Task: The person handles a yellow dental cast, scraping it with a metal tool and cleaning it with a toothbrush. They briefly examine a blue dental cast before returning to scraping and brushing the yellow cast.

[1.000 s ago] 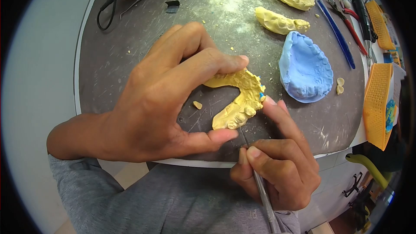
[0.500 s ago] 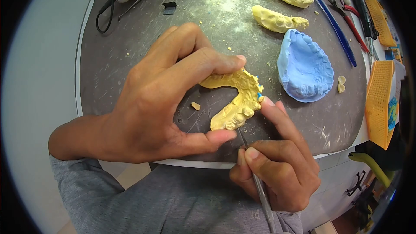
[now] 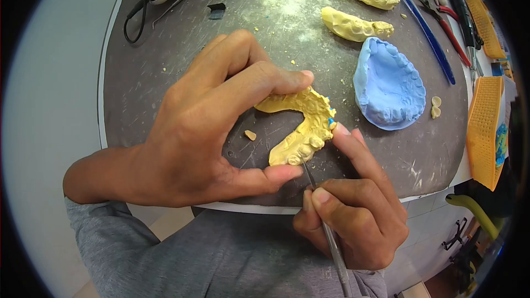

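Note:
My left hand grips a yellow plaster dental cast between thumb and fingers, with the thumb at the near end of the arch and a finger on the far side. Small blue spots mark the cast's front teeth. My right hand is closed round a thin metal carving tool, held like a pen. The tool's fine tip touches, or nearly touches, the teeth at the near side of the cast. One outstretched finger of that hand rests against the front of the arch.
A blue dental impression lies right of the cast, with further yellow cast pieces behind it. A blue-handled tool, red-handled pliers and orange baskets line the right edge. A plaster chip and pale powder lie on the dark tabletop.

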{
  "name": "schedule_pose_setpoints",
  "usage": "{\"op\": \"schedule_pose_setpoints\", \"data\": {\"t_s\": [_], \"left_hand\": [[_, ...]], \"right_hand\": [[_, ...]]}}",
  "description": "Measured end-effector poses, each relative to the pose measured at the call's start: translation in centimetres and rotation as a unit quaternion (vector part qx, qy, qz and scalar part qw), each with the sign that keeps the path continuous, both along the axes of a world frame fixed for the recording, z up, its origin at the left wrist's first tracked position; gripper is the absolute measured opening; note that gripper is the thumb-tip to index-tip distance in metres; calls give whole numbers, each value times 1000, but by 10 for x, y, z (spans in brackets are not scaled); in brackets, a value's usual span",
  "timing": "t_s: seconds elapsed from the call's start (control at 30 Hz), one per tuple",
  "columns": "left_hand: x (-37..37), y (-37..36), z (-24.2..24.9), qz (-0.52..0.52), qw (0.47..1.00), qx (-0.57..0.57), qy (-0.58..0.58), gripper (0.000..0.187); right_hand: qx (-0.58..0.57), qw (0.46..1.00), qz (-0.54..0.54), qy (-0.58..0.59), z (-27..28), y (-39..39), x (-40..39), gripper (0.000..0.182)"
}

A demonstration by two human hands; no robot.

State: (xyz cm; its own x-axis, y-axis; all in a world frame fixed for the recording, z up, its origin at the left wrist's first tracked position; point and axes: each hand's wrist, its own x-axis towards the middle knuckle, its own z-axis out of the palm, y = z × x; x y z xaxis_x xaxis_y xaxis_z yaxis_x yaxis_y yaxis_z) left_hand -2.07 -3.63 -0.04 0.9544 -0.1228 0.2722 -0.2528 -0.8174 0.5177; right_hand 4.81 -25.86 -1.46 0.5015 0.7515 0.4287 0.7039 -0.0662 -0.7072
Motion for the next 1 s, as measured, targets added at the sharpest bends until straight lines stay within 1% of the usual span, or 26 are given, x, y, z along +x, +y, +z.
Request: {"op": "schedule_pose_setpoints", "data": {"t_s": [0.53, 1.0], "left_hand": [[-1, -1, 0, 6, 1000, -9, 6, 78], [-1, -2, 1, 8, 1000, -11, 7, 79]], "right_hand": [[9, 1000, -8, -6, -4, -1, -2, 27], [-5, 1000, -6, 8, -2, -3, -2, 27]]}}
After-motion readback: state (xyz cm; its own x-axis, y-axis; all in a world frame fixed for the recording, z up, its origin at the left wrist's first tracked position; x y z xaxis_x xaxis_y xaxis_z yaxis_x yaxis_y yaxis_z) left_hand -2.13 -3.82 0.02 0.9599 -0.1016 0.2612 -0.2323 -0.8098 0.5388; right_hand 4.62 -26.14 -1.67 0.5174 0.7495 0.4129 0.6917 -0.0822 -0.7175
